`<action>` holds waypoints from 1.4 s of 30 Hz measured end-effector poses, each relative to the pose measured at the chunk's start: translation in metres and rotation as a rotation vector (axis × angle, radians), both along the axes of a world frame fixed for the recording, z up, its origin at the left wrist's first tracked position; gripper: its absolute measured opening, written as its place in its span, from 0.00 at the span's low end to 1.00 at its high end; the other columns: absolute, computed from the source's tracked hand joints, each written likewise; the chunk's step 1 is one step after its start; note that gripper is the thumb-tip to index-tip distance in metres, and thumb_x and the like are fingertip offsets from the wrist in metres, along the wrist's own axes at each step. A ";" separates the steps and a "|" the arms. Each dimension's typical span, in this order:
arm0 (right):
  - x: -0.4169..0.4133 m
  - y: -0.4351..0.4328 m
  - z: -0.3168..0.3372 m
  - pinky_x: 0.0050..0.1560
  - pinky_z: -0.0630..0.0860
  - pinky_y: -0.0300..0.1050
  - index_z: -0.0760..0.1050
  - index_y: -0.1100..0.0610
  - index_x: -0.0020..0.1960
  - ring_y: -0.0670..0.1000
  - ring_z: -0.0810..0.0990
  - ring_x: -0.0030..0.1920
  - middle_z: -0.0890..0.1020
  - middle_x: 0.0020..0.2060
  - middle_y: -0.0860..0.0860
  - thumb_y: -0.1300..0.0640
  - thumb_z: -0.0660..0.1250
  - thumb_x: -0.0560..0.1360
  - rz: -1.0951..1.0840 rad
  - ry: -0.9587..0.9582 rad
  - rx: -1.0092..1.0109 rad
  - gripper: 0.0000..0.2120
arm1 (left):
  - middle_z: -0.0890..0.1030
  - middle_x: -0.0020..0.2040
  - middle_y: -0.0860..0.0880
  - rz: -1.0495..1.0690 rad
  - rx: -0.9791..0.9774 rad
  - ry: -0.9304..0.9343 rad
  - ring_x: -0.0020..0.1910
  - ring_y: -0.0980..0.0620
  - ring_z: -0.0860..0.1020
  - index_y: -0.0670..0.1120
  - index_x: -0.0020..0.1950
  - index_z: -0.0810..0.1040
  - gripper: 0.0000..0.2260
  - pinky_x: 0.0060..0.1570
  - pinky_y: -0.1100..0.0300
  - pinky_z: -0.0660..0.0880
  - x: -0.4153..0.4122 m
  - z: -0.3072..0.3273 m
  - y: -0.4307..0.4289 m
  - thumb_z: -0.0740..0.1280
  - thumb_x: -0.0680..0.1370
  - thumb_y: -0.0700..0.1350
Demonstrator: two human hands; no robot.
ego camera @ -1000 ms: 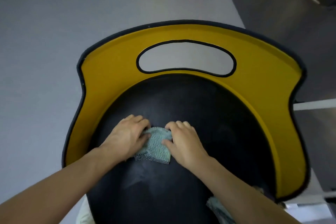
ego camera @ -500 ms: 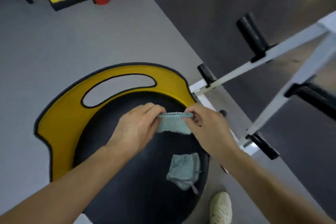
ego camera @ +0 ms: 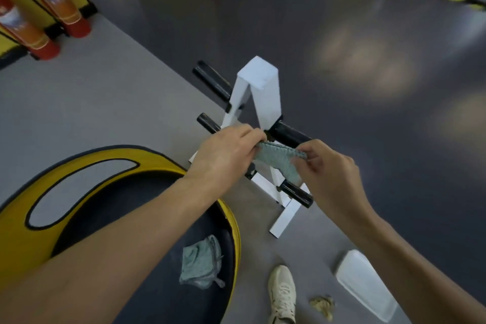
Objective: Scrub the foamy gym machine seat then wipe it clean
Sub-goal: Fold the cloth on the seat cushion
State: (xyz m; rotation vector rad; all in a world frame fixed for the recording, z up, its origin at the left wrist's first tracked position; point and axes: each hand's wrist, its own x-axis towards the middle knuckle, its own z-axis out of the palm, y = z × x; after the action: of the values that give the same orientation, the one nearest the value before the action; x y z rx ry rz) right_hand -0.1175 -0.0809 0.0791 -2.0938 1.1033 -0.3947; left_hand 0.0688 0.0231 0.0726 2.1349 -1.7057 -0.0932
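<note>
The left hand (ego camera: 226, 155) and right hand (ego camera: 326, 168) each pinch one end of a small teal knitted scrubbing cloth (ego camera: 281, 159) in their fingers. They hold it stretched in the air, right of the black padded gym seat with a yellow rim (ego camera: 171, 302). A second, crumpled teal cloth (ego camera: 201, 262) lies on the seat's near right part. No foam shows there, so scrubbing looks finished or paused, and wiping probably remains.

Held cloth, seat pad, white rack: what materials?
Held cloth: knitted or woven fabric, pale green, matte; nubby texture, stitched edge. Seat pad: probably black vinyl or leatherette, smooth, slight sheen. White rack: likely painted metal, square tube sections, flat even faces.
</note>
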 end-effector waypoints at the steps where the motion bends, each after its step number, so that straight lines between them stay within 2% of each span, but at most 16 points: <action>1: -0.005 -0.007 0.000 0.40 0.75 0.38 0.80 0.45 0.49 0.39 0.81 0.39 0.82 0.35 0.38 0.54 0.71 0.78 -0.015 0.009 -0.001 0.03 | 0.81 0.49 0.50 -0.016 0.007 -0.025 0.46 0.45 0.79 0.48 0.58 0.80 0.08 0.39 0.50 0.78 -0.003 0.000 -0.012 0.66 0.80 0.43; 4: -0.013 -0.031 -0.003 0.41 0.79 0.43 0.79 0.47 0.47 0.44 0.82 0.38 0.83 0.34 0.41 0.54 0.70 0.78 -0.089 0.003 0.003 0.03 | 0.80 0.48 0.50 -0.051 -0.027 -0.129 0.43 0.45 0.78 0.48 0.55 0.81 0.08 0.35 0.54 0.75 -0.008 0.003 -0.044 0.72 0.77 0.41; 7: -0.012 -0.051 -0.008 0.41 0.75 0.38 0.77 0.45 0.46 0.42 0.81 0.40 0.82 0.36 0.36 0.53 0.68 0.78 -0.141 0.043 0.004 0.04 | 0.78 0.49 0.50 -0.054 0.011 -0.248 0.41 0.48 0.76 0.49 0.53 0.80 0.13 0.29 0.58 0.67 -0.012 0.001 -0.070 0.77 0.72 0.38; 11: -0.003 -0.067 -0.015 0.42 0.72 0.40 0.79 0.47 0.49 0.45 0.80 0.43 0.83 0.38 0.44 0.53 0.67 0.79 -0.191 0.035 0.037 0.03 | 0.72 0.53 0.49 0.009 0.091 -0.211 0.32 0.47 0.74 0.49 0.57 0.74 0.18 0.25 0.55 0.71 -0.016 -0.008 -0.093 0.75 0.73 0.36; 14: 0.002 -0.073 -0.022 0.41 0.73 0.42 0.79 0.47 0.52 0.45 0.80 0.45 0.82 0.41 0.44 0.54 0.67 0.79 -0.205 0.042 0.089 0.04 | 0.69 0.62 0.46 -0.003 0.076 -0.107 0.41 0.45 0.79 0.49 0.66 0.68 0.27 0.31 0.50 0.79 -0.023 -0.012 -0.095 0.74 0.72 0.33; 16: 0.003 -0.074 -0.024 0.48 0.76 0.46 0.78 0.46 0.59 0.47 0.81 0.48 0.81 0.47 0.44 0.56 0.66 0.79 -0.197 0.049 0.092 0.11 | 0.70 0.66 0.46 -0.070 0.090 -0.096 0.50 0.45 0.79 0.48 0.68 0.71 0.28 0.37 0.49 0.81 -0.027 -0.022 -0.087 0.73 0.72 0.33; 18: 0.004 -0.074 -0.026 0.55 0.77 0.49 0.76 0.44 0.66 0.47 0.80 0.52 0.80 0.55 0.44 0.57 0.64 0.80 -0.122 0.085 0.082 0.16 | 0.74 0.67 0.48 -0.125 0.119 -0.065 0.60 0.46 0.77 0.48 0.70 0.73 0.26 0.46 0.48 0.81 -0.028 -0.036 -0.081 0.71 0.74 0.34; 22: 0.011 -0.062 -0.027 0.61 0.77 0.54 0.77 0.44 0.67 0.54 0.79 0.61 0.83 0.57 0.46 0.49 0.57 0.84 0.099 0.250 0.052 0.16 | 0.73 0.71 0.48 -0.117 0.080 0.030 0.73 0.47 0.68 0.49 0.74 0.72 0.26 0.64 0.48 0.75 -0.028 -0.047 -0.072 0.67 0.76 0.33; 24: 0.013 -0.049 -0.026 0.74 0.65 0.57 0.71 0.50 0.75 0.57 0.66 0.76 0.76 0.71 0.51 0.45 0.55 0.85 0.128 0.317 -0.153 0.21 | 0.74 0.71 0.47 -0.067 -0.012 0.071 0.72 0.46 0.71 0.47 0.73 0.73 0.26 0.62 0.50 0.75 -0.025 -0.048 -0.051 0.68 0.76 0.32; 25: 0.015 -0.039 -0.023 0.78 0.59 0.58 0.69 0.53 0.76 0.57 0.60 0.79 0.71 0.75 0.53 0.46 0.55 0.85 0.149 0.264 -0.290 0.22 | 0.77 0.67 0.47 -0.023 -0.062 0.106 0.66 0.45 0.75 0.47 0.70 0.76 0.25 0.56 0.51 0.78 -0.024 -0.050 -0.034 0.68 0.75 0.32; 27: 0.026 -0.009 -0.018 0.77 0.60 0.58 0.75 0.60 0.70 0.58 0.63 0.78 0.73 0.73 0.58 0.54 0.59 0.86 0.255 0.012 -0.531 0.17 | 0.80 0.59 0.48 0.080 -0.115 0.159 0.55 0.46 0.78 0.46 0.66 0.79 0.21 0.42 0.53 0.78 -0.019 -0.060 0.013 0.68 0.74 0.33; 29: 0.040 0.028 -0.021 0.73 0.67 0.55 0.80 0.64 0.63 0.60 0.73 0.70 0.78 0.66 0.62 0.58 0.61 0.84 0.397 -0.180 -0.601 0.14 | 0.80 0.55 0.49 0.195 -0.101 0.154 0.50 0.47 0.78 0.47 0.63 0.80 0.17 0.41 0.55 0.77 -0.009 -0.078 0.069 0.65 0.76 0.36; 31: 0.057 0.068 -0.032 0.69 0.69 0.48 0.82 0.63 0.59 0.59 0.78 0.63 0.80 0.63 0.60 0.58 0.62 0.83 0.546 -0.240 -0.537 0.13 | 0.80 0.55 0.50 0.331 -0.052 0.164 0.50 0.49 0.77 0.48 0.63 0.80 0.16 0.45 0.56 0.76 0.000 -0.102 0.128 0.60 0.79 0.40; 35: 0.085 0.129 -0.083 0.63 0.74 0.45 0.81 0.58 0.62 0.54 0.78 0.62 0.78 0.66 0.53 0.50 0.59 0.85 0.845 -0.151 -0.337 0.17 | 0.79 0.54 0.53 0.616 0.064 0.231 0.47 0.50 0.78 0.50 0.63 0.79 0.14 0.41 0.53 0.79 0.001 -0.151 0.221 0.66 0.79 0.39; 38: 0.105 0.163 -0.137 0.61 0.78 0.44 0.80 0.54 0.65 0.49 0.78 0.64 0.76 0.67 0.48 0.49 0.62 0.83 1.023 -0.028 -0.276 0.16 | 0.80 0.53 0.53 0.818 0.155 0.316 0.46 0.50 0.79 0.51 0.62 0.79 0.13 0.39 0.52 0.80 -0.008 -0.187 0.264 0.68 0.79 0.41; 42: 0.116 0.188 -0.203 0.60 0.79 0.44 0.77 0.53 0.68 0.48 0.78 0.62 0.77 0.65 0.47 0.54 0.70 0.79 1.203 0.183 -0.245 0.18 | 0.76 0.60 0.53 0.966 0.369 0.516 0.55 0.49 0.78 0.53 0.70 0.71 0.16 0.51 0.53 0.79 -0.028 -0.222 0.286 0.63 0.82 0.50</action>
State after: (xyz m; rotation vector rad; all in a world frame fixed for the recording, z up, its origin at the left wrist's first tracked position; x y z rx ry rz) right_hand -0.0016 0.1070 -0.1241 -2.6059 -0.2618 0.2730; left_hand 0.0407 0.3088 -0.1490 2.6458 -0.3010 -0.6388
